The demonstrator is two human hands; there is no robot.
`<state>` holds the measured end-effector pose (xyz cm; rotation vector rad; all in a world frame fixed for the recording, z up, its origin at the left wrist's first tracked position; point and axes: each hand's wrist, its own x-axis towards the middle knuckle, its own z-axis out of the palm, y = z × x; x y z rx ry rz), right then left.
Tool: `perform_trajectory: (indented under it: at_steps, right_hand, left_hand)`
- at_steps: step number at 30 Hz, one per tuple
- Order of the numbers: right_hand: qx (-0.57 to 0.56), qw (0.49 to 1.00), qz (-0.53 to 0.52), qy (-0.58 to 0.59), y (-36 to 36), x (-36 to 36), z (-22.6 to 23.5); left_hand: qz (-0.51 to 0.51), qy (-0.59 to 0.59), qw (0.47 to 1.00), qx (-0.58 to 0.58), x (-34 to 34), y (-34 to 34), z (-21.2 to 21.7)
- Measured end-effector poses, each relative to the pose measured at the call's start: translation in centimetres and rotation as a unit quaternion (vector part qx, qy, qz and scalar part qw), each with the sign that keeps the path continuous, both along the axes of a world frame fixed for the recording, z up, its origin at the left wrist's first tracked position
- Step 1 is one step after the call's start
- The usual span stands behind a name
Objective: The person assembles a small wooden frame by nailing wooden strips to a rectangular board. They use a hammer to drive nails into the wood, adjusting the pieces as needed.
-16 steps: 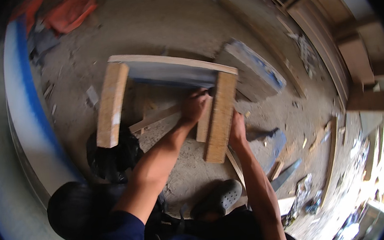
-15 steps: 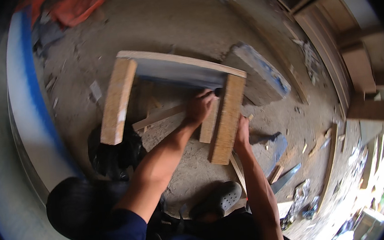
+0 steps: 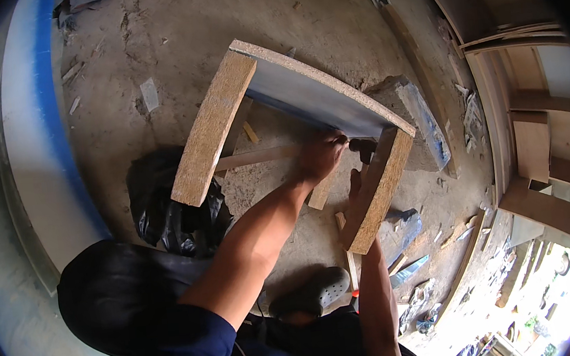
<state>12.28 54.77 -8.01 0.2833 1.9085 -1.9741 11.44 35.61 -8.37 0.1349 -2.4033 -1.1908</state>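
A three-sided chipboard frame (image 3: 222, 126) stands tilted in front of me, a grey-faced panel (image 3: 311, 96) joining its two thick side pieces. Inside it, close to the right-hand corner, my left hand (image 3: 324, 153) is closed with fingertips pinched against the panel; whatever they hold is too small to make out. My right hand (image 3: 354, 188) is partly hidden behind the right side piece (image 3: 382, 192). Just above it shows the dark head of a hammer (image 3: 363, 148), close to my left fingertips. The hammer's handle is hidden by the side piece, within my right hand's grip.
A worn grey block (image 3: 406, 121) lies behind the frame's right corner. A black plastic bag (image 3: 182, 219) sits at the left, beside a white and blue panel (image 3: 36, 126). Wood strips and scraps (image 3: 467, 250) litter the right floor, before wooden shelving (image 3: 534, 133).
The frame has shifted right in view and turned somewhat clockwise. Both hands have gone with it, and my right hand has moved up, bringing the hammer head into the corner beside my left fingers.
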Motion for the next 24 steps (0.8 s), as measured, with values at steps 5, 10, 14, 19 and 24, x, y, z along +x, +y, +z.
perform_trajectory:
  at_steps: [5,10,14,19,24]
  right_hand:
    - [0.004,1.0,-0.005,-0.014,0.4,0.2,0.1]
    - [0.002,1.0,-0.012,-0.029,0.8,0.9,-0.4]
    - [-0.001,0.999,-0.013,-0.034,0.7,0.7,-0.5]
    - [-0.008,0.999,-0.017,-0.041,0.7,1.0,-0.9]
    - [-0.008,0.999,-0.022,-0.044,0.5,1.4,-1.2]
  left_hand:
    - [0.016,0.005,1.0,0.006,0.3,0.2,0.3]
    - [0.013,0.005,0.999,-0.036,-0.1,-0.2,0.3]
    - [0.049,0.05,0.996,-0.051,0.3,0.2,-0.3]
    - [0.031,0.039,0.997,-0.065,0.2,-0.1,-0.2]
    - [0.05,0.068,0.995,-0.051,0.2,0.2,-0.2]
